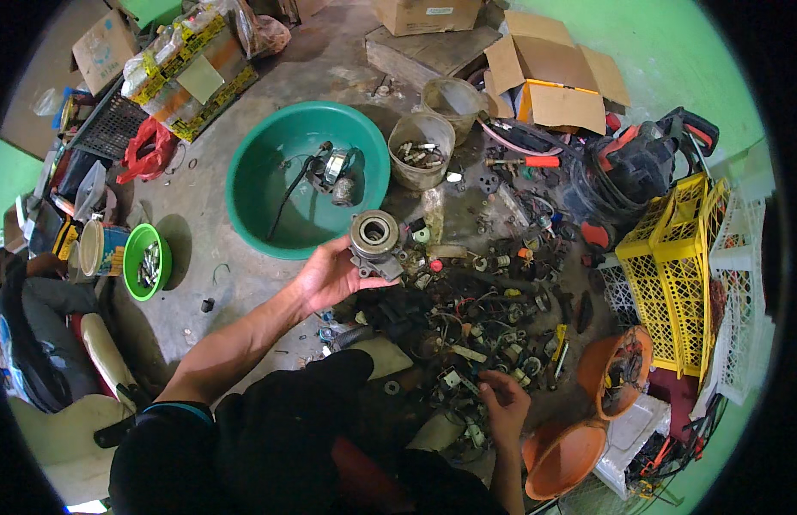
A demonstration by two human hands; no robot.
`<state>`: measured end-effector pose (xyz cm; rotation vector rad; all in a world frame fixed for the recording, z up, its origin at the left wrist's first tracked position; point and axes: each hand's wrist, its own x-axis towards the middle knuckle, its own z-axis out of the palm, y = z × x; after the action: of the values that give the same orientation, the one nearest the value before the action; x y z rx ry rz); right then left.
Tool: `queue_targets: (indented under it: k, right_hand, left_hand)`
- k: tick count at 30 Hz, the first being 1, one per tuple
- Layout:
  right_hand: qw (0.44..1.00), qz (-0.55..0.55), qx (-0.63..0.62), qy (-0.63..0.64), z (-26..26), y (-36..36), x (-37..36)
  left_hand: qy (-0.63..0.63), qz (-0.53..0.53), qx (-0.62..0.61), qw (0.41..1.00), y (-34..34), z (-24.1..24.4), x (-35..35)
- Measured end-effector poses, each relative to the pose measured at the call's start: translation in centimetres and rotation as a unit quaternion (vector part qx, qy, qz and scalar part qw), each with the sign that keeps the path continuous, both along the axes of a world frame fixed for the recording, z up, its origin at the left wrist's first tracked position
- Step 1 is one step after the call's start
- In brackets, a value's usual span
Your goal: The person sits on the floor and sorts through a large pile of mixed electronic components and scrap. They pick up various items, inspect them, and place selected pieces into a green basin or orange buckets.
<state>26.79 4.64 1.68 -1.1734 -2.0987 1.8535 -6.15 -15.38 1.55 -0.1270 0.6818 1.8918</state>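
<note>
My left hand (327, 273) holds up a round metal bearing part (374, 232) with a ring-shaped face and a cast bracket below it, near the front rim of a green plastic basin (236, 212). In the basin lie a metal part with a shiny ring (336, 165) and a black hose (292, 193). My right hand (507, 407) is low over a heap of wires, connectors and small parts (482, 322); its fingers are bent near a small greenish strip, and whether they grip it is unclear.
Two buckets (422, 158) stand behind the basin, one with small metal parts. A light green bowl (147, 293) is at left. Yellow crates (672, 270), orange pots (566, 463) and a pressure washer (630, 161) stand at right. An open cardboard box (566, 106) lies at the back.
</note>
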Motion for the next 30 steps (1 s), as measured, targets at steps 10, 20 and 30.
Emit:
queue_targets:
  k: [10,20,30]
  right_hand:
    - [0.999,-0.018,-0.033,0.019,0.1,-0.2,-0.2]
    - [0.999,-0.027,-0.046,0.005,-0.3,-0.2,-0.3]
    - [0.999,-0.006,-0.052,-0.009,-0.2,-0.5,-0.6]
  left_hand:
    - [0.056,-0.028,-0.024,0.998,0.7,0.6,0.9]
    - [0.122,0.114,-0.191,0.967,0.5,-0.4,0.6]
    - [0.163,0.108,-0.356,0.914,-1.4,0.2,-1.5]
